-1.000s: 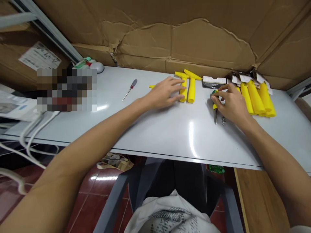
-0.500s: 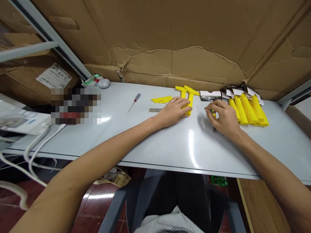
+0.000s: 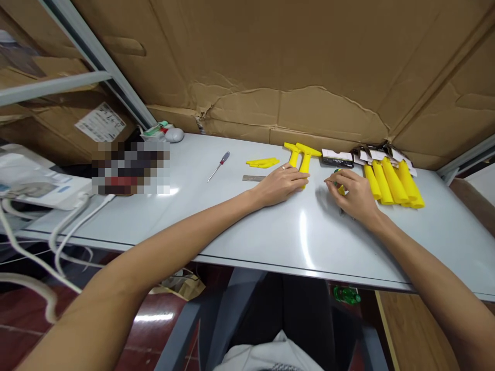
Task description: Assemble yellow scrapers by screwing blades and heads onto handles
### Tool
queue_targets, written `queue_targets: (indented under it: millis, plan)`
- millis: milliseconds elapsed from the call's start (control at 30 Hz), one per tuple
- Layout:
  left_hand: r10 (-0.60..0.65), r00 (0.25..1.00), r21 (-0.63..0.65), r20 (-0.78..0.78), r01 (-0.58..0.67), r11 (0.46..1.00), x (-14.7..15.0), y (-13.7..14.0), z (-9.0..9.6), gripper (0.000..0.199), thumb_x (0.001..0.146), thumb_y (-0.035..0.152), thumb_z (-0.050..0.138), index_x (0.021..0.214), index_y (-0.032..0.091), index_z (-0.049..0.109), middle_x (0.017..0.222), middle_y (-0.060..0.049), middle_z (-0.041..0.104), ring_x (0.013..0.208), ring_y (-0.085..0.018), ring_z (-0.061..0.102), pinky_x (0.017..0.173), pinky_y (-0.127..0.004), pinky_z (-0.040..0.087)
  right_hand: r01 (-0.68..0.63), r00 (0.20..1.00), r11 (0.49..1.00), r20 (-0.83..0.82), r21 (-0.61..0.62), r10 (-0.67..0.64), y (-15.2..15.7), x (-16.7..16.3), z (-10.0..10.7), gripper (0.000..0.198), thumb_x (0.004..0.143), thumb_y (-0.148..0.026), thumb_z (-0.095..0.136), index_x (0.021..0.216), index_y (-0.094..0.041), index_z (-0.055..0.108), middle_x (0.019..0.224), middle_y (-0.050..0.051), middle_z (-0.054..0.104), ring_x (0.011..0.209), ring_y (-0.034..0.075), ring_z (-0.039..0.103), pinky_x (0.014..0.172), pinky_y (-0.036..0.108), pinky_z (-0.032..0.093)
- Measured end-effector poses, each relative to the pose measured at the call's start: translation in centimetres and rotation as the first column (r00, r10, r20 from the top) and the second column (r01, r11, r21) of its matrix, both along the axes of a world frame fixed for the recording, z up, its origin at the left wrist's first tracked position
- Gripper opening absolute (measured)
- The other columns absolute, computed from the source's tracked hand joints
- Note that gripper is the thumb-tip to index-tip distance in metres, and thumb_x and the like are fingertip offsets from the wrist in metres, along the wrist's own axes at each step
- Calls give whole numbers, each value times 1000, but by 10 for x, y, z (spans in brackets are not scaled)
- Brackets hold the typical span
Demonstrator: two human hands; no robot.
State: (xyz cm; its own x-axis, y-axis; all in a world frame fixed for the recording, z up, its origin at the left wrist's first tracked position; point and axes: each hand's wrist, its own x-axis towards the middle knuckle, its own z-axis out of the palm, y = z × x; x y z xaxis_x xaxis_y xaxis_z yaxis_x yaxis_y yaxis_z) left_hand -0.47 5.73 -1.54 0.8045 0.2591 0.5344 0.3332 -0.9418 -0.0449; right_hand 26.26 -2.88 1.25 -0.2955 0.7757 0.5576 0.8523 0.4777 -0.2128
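My left hand (image 3: pixel 281 185) lies on the table with its fingers stretched over the lower ends of two yellow T-shaped plastic handles (image 3: pixel 305 159). Just left of it a flat metal strip (image 3: pixel 253 178) sticks out, and behind that are several thin yellow pieces (image 3: pixel 263 163). To the right, my right hand (image 3: pixel 353 193) is closed in a pinch, thumb against fingertips. Whatever is between those fingertips is too small to make out. Beneath that hand, a partly hidden object with yellow and dark parts (image 3: pixel 341 190) shows through the fingers.
A screwdriver (image 3: pixel 218 166) lies on the white table (image 3: pixel 247 242). Several yellow tapered tubes (image 3: pixel 394 183) and a black-and-white package (image 3: pixel 337 158) are at the right. A grey mouse (image 3: pixel 174 135) sits at the back left, and white cables (image 3: pixel 73 226) hang over the left edge. Cardboard (image 3: pixel 247 67) stands behind.
The camera view has shifted slightly, moving the table items a little. My left fingers have slid slightly toward the handles' lower ends. My right hand keeps its pinch in nearly the same place.
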Motion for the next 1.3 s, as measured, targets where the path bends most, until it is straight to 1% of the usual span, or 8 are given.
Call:
queue_targets:
  millis: [267, 533, 733, 1000, 1067, 1167, 1233, 1300]
  plan:
    - [57, 997, 17, 45, -58, 998, 2, -3, 0, 25, 106, 16, 54, 114, 21, 78, 133, -9, 83, 108, -25, 76, 100, -47, 51, -11, 1000, 999, -11, -30, 10, -4, -4, -2, 24, 103, -30, 58, 100, -23, 81, 104, 9, 80, 84, 22, 71, 84, 42, 60]
    - [188, 924, 90, 333, -230, 969, 0, -5, 8, 26, 95, 15, 62, 113, 23, 77, 122, -8, 86, 95, -25, 80, 89, -46, 55, 59, 993, 998, -99, 29, -56, 5, 10, 2, 20, 101, -30, 59, 94, -25, 78, 99, 9, 80, 94, 27, 72, 78, 42, 55]
    - [127, 834, 148, 537, -242, 959, -6, -4, 18, 25, 94, 12, 64, 115, 22, 75, 116, -5, 87, 102, -22, 83, 87, -38, 59, 169, 956, 985, -245, 19, -159, 5, 16, 11, 34, 100, -27, 60, 132, -25, 71, 92, 5, 79, 70, 19, 65, 73, 38, 53]
    - [12, 732, 241, 682, -240, 940, -12, -3, 36, 29, 95, 9, 67, 120, 22, 73, 119, -7, 86, 107, -21, 84, 85, -35, 61, 184, 970, 979, -178, 86, -166, 20, 46, 10, 16, 97, -26, 63, 95, -24, 79, 102, 10, 78, 100, 28, 72, 92, 47, 56]
    - [-19, 716, 252, 698, -221, 942, -8, -11, 37, 29, 95, 10, 70, 122, 21, 73, 118, -8, 86, 106, -21, 84, 84, -35, 62, 134, 947, 991, -294, 5, -126, 17, 43, 13, 19, 101, -32, 65, 112, -26, 80, 102, 8, 79, 89, 24, 72, 83, 43, 57]
    - [-87, 720, 289, 689, -162, 943, 1, -30, 35, 30, 93, 12, 77, 121, 21, 71, 114, -9, 86, 99, -20, 83, 82, -35, 62, -149, 827, 973, -562, -177, 25, 4, 22, 19, 56, 105, -51, 68, 158, -36, 58, 112, 5, 82, 74, 17, 71, 68, 36, 56]
    - [-135, 754, 328, 643, -112, 938, 6, -44, 31, 30, 94, 13, 76, 122, 21, 69, 114, -8, 86, 93, -19, 83, 79, -34, 61, -327, 728, 915, -681, -238, 82, -4, 4, 21, 64, 104, -61, 67, 162, -39, 52, 125, 7, 80, 77, 17, 74, 64, 34, 58]
    - [-218, 818, 396, 532, -13, 918, 10, -53, 26, 26, 98, 14, 73, 122, 22, 67, 115, -7, 86, 95, -17, 82, 77, -33, 61, -397, 673, 881, -734, -257, 89, -8, -8, 21, 54, 102, -65, 68, 147, -36, 67, 128, 8, 79, 82, 18, 75, 64, 33, 61]
